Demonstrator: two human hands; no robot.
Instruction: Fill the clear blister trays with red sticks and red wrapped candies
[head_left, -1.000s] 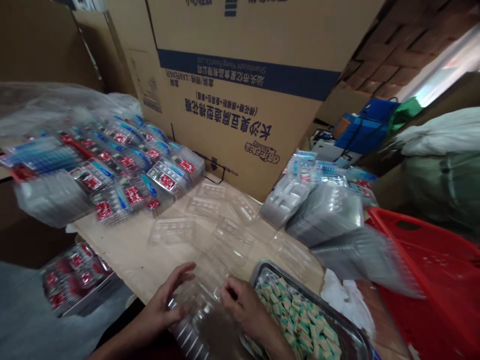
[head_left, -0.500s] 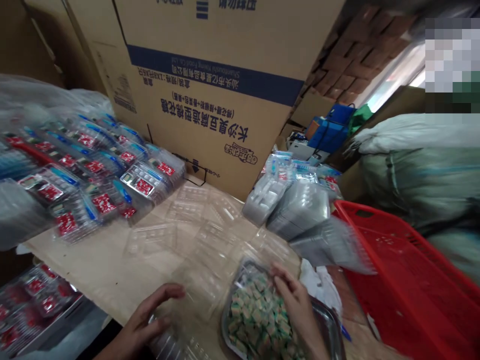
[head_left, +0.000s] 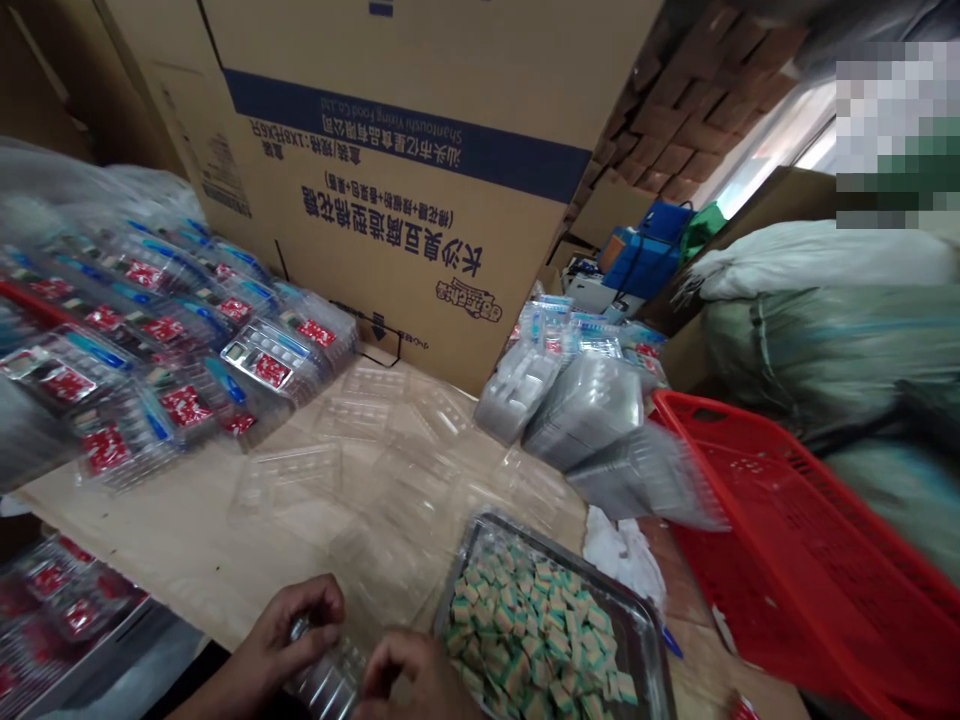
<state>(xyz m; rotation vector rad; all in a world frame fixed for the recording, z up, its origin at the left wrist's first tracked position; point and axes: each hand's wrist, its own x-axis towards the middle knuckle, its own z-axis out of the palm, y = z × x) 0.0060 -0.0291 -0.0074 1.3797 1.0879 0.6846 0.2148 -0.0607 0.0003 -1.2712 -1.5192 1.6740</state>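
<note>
Left hand [head_left: 300, 630] gripping a clear plastic tray [head_left: 328, 688] low at the bench [head_left: 180, 530]; right hand [head_left: 416, 680] curls just beside, its grip unreadable! Danger: a careless wrist could knock the metal tray [head_left: 651, 625], spilling cubes [head_left: 536, 625].

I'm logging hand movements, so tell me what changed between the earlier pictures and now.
The right hand, over the metal tray half a second ago, has moved left, back beside the left hand. The view has swung rightward. The left hand stays at the clear containers; the red basket and large carton stay put.
</note>
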